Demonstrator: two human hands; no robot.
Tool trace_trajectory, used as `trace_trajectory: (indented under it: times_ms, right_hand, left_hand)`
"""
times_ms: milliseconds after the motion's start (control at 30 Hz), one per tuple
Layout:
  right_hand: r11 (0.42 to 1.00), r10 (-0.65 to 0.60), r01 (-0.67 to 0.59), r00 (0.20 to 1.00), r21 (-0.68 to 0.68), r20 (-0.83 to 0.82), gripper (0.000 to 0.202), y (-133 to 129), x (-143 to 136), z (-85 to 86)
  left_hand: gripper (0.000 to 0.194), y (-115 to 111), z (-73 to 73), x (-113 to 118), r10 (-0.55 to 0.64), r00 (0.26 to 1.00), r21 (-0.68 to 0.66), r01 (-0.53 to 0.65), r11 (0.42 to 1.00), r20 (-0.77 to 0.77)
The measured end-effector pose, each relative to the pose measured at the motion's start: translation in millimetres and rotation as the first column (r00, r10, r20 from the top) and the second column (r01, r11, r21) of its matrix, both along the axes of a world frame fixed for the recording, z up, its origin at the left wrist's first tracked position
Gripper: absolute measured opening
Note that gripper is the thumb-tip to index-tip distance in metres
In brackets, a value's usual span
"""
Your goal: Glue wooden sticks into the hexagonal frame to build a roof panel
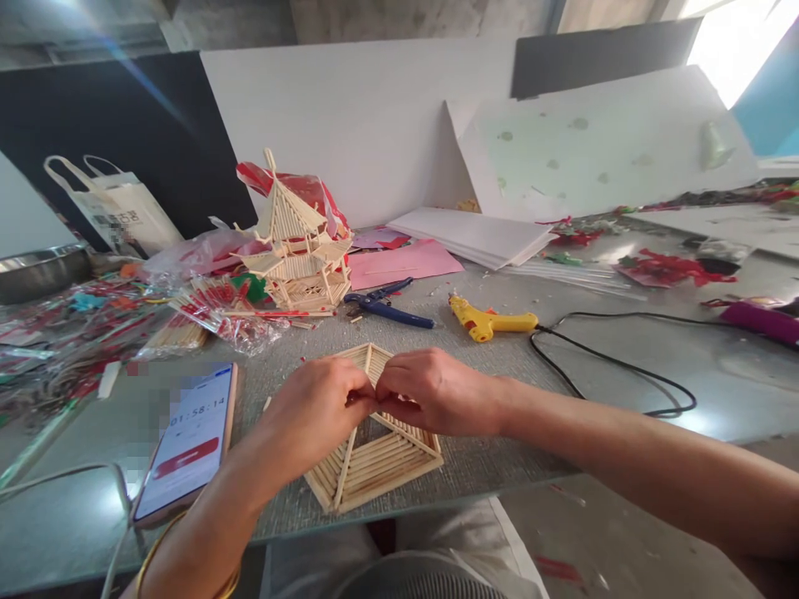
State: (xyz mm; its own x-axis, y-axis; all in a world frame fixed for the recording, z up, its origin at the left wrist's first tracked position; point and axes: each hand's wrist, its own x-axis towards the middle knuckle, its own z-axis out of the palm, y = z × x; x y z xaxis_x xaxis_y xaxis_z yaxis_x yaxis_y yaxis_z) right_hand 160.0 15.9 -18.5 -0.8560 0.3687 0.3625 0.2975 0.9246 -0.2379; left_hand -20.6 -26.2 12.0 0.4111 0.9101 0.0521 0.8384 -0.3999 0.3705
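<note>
A hexagonal panel of thin wooden sticks (388, 467) lies near the table's front edge, with an opening around its middle. Over its far half, my left hand (325, 401) and my right hand (440, 389) meet with fingertips pinched together. Both hands are closed, and whatever they pinch is hidden behind the fingers. Beyond them stands a small pagoda model (293, 218) built from the same pale sticks. Blue-handled pliers (396, 313) and a yellow glue gun (493, 321) lie behind my hands.
A phone (187, 445) showing a timer lies left of the panel, with a white cable beside it. Stick bundles and plastic wrapping (228, 316) clutter the left. The glue gun's black cord (624, 316) loops across the right. White boards (474, 235) lie behind.
</note>
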Motion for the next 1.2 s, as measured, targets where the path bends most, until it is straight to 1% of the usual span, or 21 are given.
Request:
trace_trajectory:
  times_ms: [100, 200, 267, 333, 433, 500, 600, 700, 833, 967, 1100, 1200]
  right_hand:
    - [0.996, 0.045, -0.046, 0.999, -0.075, -0.015, 0.013, 3, 2, 4.2]
    - [0.991, 0.019, -0.026, 0.998, -0.128, -0.059, 0.017, 8, 5, 12.1]
    - [0.992, -0.031, 0.021, 0.996, -0.124, -0.082, 0.018, 12, 8, 15.0]
    - [0.992, -0.069, 0.061, 0.995, -0.110, -0.071, 0.018, 15, 9, 14.6]
    - [0.993, -0.083, 0.081, 0.996, -0.083, -0.016, 0.018, 18, 9, 9.9]
    - [0.994, -0.081, 0.082, 0.997, -0.075, 0.011, 0.017, 19, 9, 6.8]
    - [0.993, -0.091, 0.093, 0.995, -0.067, 0.029, 0.017, 19, 8, 5.0]
    - [0.993, -0.103, 0.104, 0.994, -0.047, 0.036, 0.018, 20, 8, 5.4]
    - [0.994, -0.101, 0.103, 0.994, -0.045, 0.040, 0.017, 20, 8, 6.2]
    - [0.993, -0.107, 0.109, 0.993, -0.043, 0.047, 0.016, 21, 8, 6.4]
    - [0.991, -0.120, 0.123, 0.991, -0.050, 0.060, 0.016, 21, 8, 6.3]
    - [0.991, -0.125, 0.128, 0.990, -0.046, 0.063, 0.016, 22, 8, 6.1]
  left_hand:
    - [0.020, 4, -5.9, -3, 0.025, 1.000, -0.081, -0.026, 0.996, -0.019]
    - [0.020, 7, -15.5, -6, 0.023, 0.999, -0.191, -0.019, 0.981, 0.021]
    - [0.020, 8, -21.5, -7, -0.002, 0.997, -0.271, 0.022, 0.962, 0.073]
    - [0.019, 7, -25.7, -7, -0.019, 0.993, -0.319, 0.056, 0.946, 0.119]
    - [0.019, 6, -28.2, -8, -0.014, 0.987, -0.359, 0.072, 0.931, 0.163]
    - [0.023, 4, -28.5, -9, -0.009, 0.984, -0.388, 0.079, 0.918, 0.179]
    - [0.026, 3, -29.0, -10, -0.023, 0.989, -0.385, 0.079, 0.920, 0.149]
    - [0.022, 3, -29.5, -9, -0.031, 0.995, -0.344, 0.063, 0.937, 0.098]
    - [0.021, 3, -29.1, -6, -0.029, 0.993, -0.312, 0.064, 0.948, 0.115]
    - [0.022, 4, -29.9, -5, -0.028, 0.992, -0.320, 0.068, 0.945, 0.126]
    - [0.022, 5, -30.8, -7, -0.025, 0.994, -0.315, 0.058, 0.947, 0.108]
    - [0.021, 4, -28.8, -8, -0.017, 0.996, -0.328, 0.046, 0.944, 0.090]
